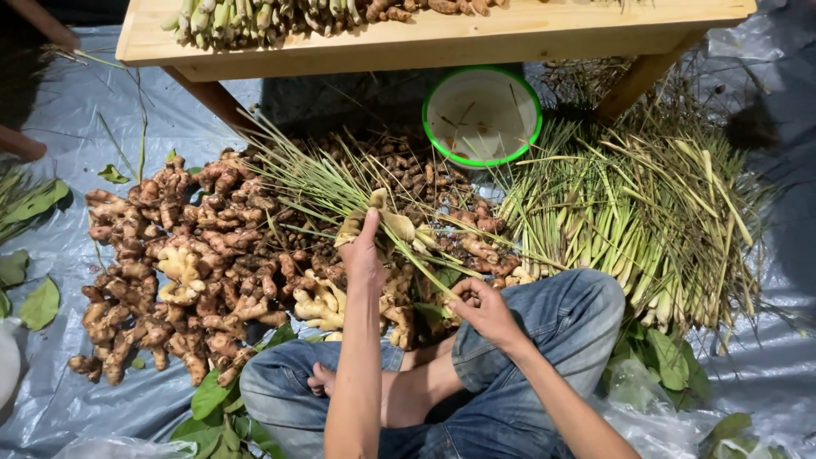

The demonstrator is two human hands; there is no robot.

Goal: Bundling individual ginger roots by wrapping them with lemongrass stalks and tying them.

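I sit cross-legged in jeans on a grey plastic sheet. My left hand (pixel 364 255) grips a bundle of lemongrass stalks (pixel 327 183) together with a pale ginger piece (pixel 389 219), the long leaves fanning up and to the left. My right hand (pixel 480 304) pinches the lower ends of the same stalks near my right knee. A big heap of ginger and galangal roots (pixel 183 263) lies just beyond my legs.
A large pile of lemongrass (pixel 646 221) lies at the right. A white bowl with a green rim (pixel 481 115) sits under a wooden table (pixel 425 38) that carries more stalks and roots. Green leaves (pixel 38 302) are scattered on the sheet (pixel 51 382).
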